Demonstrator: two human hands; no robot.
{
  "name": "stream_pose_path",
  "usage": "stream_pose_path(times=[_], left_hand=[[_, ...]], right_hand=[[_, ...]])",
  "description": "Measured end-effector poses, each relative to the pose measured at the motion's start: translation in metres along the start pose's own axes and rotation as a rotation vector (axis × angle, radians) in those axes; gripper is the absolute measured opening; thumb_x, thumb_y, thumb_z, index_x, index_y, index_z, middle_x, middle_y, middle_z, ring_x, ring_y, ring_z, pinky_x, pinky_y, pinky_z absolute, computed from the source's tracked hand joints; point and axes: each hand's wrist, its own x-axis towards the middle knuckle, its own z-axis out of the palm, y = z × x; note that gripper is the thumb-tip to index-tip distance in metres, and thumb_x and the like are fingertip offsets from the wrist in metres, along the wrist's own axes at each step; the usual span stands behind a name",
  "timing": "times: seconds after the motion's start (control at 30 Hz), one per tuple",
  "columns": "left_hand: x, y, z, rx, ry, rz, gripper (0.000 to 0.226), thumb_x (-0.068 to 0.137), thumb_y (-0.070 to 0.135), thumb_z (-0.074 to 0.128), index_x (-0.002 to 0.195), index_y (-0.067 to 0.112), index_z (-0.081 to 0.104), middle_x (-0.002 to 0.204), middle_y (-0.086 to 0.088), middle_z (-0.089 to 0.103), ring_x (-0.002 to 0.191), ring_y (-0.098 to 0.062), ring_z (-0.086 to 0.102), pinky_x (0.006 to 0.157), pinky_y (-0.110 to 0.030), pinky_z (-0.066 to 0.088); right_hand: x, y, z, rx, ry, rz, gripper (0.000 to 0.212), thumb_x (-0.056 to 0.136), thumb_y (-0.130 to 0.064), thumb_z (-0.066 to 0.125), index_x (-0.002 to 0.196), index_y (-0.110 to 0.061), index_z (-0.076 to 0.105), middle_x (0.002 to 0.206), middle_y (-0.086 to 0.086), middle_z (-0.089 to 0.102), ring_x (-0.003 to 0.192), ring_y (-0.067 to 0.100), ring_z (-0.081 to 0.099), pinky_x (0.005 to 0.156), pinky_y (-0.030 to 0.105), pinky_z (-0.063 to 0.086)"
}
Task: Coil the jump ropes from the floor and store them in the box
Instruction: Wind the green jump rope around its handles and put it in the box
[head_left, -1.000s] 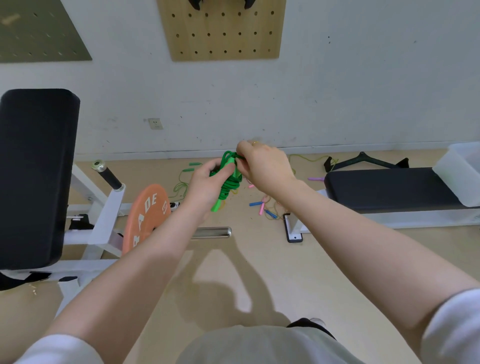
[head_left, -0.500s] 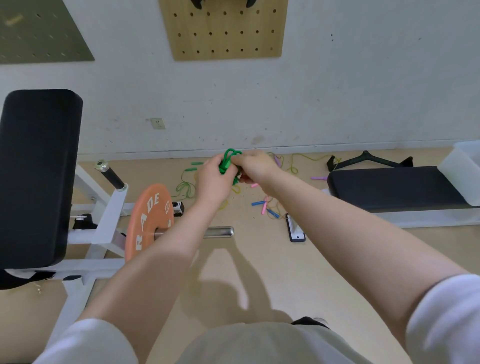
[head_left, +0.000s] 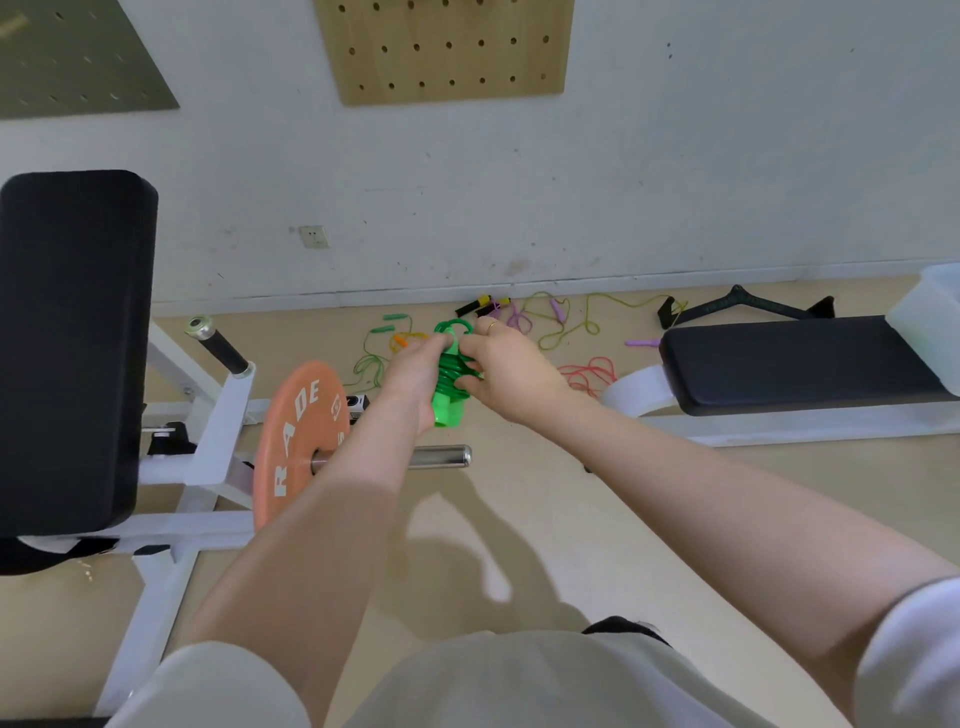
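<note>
I hold a coiled green jump rope (head_left: 450, 382) out in front of me, above the floor. My left hand (head_left: 415, 364) grips the bundle from the left, its green handles sticking out below. My right hand (head_left: 506, 366) pinches the rope's wraps from the right, a small loop poking up above the fingers. Several other jump ropes lie loose on the floor by the wall: a light green one (head_left: 375, 358), a yellow-green one (head_left: 569, 325), a purple one (head_left: 522, 317) and a red one (head_left: 589, 374). The white plastic box (head_left: 927, 322) sits on the bench at far right.
A black padded bench (head_left: 800, 358) runs along the right. At left stands a white-framed machine with a black pad (head_left: 72, 353) and an orange weight plate (head_left: 301, 431) on a steel bar. A black handle attachment (head_left: 748, 306) lies by the wall.
The view has shifted, so more loose ropes show on the floor. My hands have turned the green bundle so its handles hang below, and my right hand has moved onto the wraps.
</note>
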Motion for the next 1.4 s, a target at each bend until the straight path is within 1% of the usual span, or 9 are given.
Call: stream_pose_path(times=[0.13,0.33,0.5,0.67,0.77,0.83,1.03,1.3,1.4], left_hand=[[-0.001,0.004,0.003,-0.105,-0.118,-0.088,0.017,0.091,0.027,0.052,0.084,0.014,0.060,0.071,-0.005,0.062,0.049,-0.017,0.060,0.045,-0.022,0.050],[-0.003,0.020,0.022,-0.201,-0.405,-0.101,0.038,0.090,0.053,0.048,0.098,0.019,0.064,0.082,-0.002,0.068,0.070,-0.018,0.064,0.068,-0.029,0.054],[-0.005,0.021,0.060,-0.098,-0.465,-0.145,0.047,0.085,0.062,0.043,0.085,0.021,0.066,0.075,-0.006,0.063,0.050,-0.012,0.051,0.054,-0.020,0.041],[-0.008,0.026,0.131,-0.070,-0.344,-0.210,0.044,0.086,0.055,0.045,0.070,0.016,0.057,0.055,-0.003,0.054,0.038,-0.013,0.047,0.046,-0.014,0.040],[-0.006,0.019,0.180,-0.098,-0.285,-0.239,0.044,0.087,0.054,0.046,0.066,0.017,0.054,0.044,0.001,0.053,0.034,-0.011,0.047,0.045,-0.013,0.038],[-0.005,0.008,0.215,-0.146,-0.267,-0.283,0.041,0.089,0.055,0.043,0.072,0.020,0.055,0.045,0.002,0.059,0.036,-0.011,0.055,0.050,-0.018,0.042],[0.002,-0.024,0.335,-0.114,-0.234,-0.172,0.034,0.088,0.042,0.058,0.108,0.015,0.060,0.079,-0.005,0.072,0.062,-0.018,0.067,0.054,-0.028,0.054],[-0.004,-0.050,0.480,0.317,-0.254,0.285,0.047,0.083,0.030,0.066,0.124,0.016,0.048,0.096,0.004,0.060,0.086,-0.012,0.059,0.072,-0.025,0.047],[0.003,-0.053,0.520,0.504,-0.321,0.468,0.063,0.077,0.027,0.074,0.130,0.018,0.041,0.103,0.010,0.056,0.098,-0.012,0.057,0.087,-0.028,0.048]], right_hand=[[0.001,0.016,-0.013,0.101,0.028,-0.071,0.030,0.079,-0.013,0.068,0.065,-0.017,0.042,0.085,0.006,0.038,0.076,0.025,0.045,0.069,0.031,0.036],[0.006,0.042,-0.047,0.169,0.134,-0.094,0.022,0.080,-0.014,0.068,0.094,-0.003,0.056,0.089,0.001,0.044,0.083,0.019,0.049,0.075,0.030,0.038],[-0.005,0.073,-0.066,0.231,0.201,0.002,0.030,0.085,-0.016,0.064,0.108,-0.001,0.052,0.105,0.011,0.056,0.097,0.026,0.057,0.083,0.034,0.045],[-0.023,0.121,-0.079,-0.220,0.158,0.087,0.041,0.096,-0.029,0.042,0.132,-0.008,0.039,0.123,0.011,0.050,0.092,0.034,0.061,0.060,0.035,0.038],[-0.034,0.151,-0.093,-0.563,0.213,0.053,0.048,0.073,-0.025,0.068,0.116,-0.006,0.055,0.096,0.008,0.064,0.065,0.022,0.065,0.038,0.024,0.028],[-0.040,0.174,-0.099,-0.609,0.043,0.095,0.057,0.079,-0.016,0.061,0.130,0.001,0.041,0.118,0.013,0.054,0.100,0.025,0.059,0.055,0.031,0.046],[-0.079,0.276,-0.141,-0.010,-0.204,0.353,0.056,0.086,-0.005,0.047,0.137,0.000,0.026,0.122,0.021,0.047,0.110,0.037,0.052,0.085,0.041,0.046],[-0.142,0.403,-0.211,0.489,0.127,0.622,0.062,0.089,-0.005,0.045,0.144,-0.008,0.019,0.143,0.011,0.037,0.123,0.026,0.045,0.101,0.032,0.038],[-0.154,0.439,-0.233,0.793,0.261,0.656,0.059,0.093,-0.011,0.048,0.145,-0.015,0.019,0.124,-0.003,0.049,0.112,0.019,0.050,0.096,0.028,0.040]])
